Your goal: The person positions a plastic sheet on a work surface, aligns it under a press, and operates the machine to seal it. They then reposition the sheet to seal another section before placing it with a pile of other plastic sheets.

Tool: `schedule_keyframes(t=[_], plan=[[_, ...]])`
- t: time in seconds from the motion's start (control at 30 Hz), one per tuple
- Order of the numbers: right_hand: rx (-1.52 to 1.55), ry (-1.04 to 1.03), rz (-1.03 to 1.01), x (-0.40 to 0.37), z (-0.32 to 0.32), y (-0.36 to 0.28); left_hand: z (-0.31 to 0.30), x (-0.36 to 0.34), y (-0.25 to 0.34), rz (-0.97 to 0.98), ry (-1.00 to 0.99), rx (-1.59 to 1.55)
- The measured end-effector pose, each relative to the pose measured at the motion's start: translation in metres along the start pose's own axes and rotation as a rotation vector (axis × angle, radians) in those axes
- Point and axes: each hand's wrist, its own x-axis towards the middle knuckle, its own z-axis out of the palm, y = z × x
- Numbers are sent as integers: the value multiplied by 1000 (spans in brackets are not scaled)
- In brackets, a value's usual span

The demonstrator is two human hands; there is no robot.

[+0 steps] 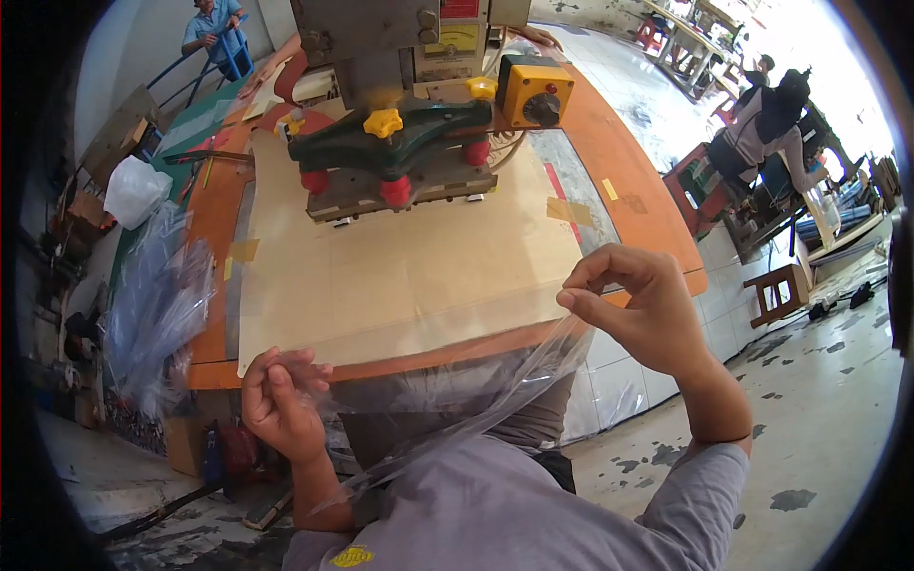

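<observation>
Clear plastic film (457, 381), head view: stretched between both hands, in front of the press machine (390, 143), at the near edge of the beige board (409, 276) the machine stands on.

Right hand (638, 305): thumb and forefinger pinched together on the film's upper corner, raised to the near right of the machine.

Left hand (281, 400): fingers curled closed on the film's opposite end, lower, to the near left of the machine, below the table edge.

Yellow switch box (533, 90) sits on the machine's right side. A heap of clear bags (157, 305) lies left of the machine, off the board.

Other people: one in blue (214, 24) beyond the machine to the left, another in a dark head cover (771, 124) well off to its right.
</observation>
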Motion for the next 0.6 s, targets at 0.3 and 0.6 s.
schedule_keyframes(t=[0.3, 0.6], plan=[[100, -4, -27, 0, -2, 8, -1, 0, -5, -37, 31, -23], [110, -83, -46, -2, -7, 7, -3, 1, -4, -101, 87, -27]])
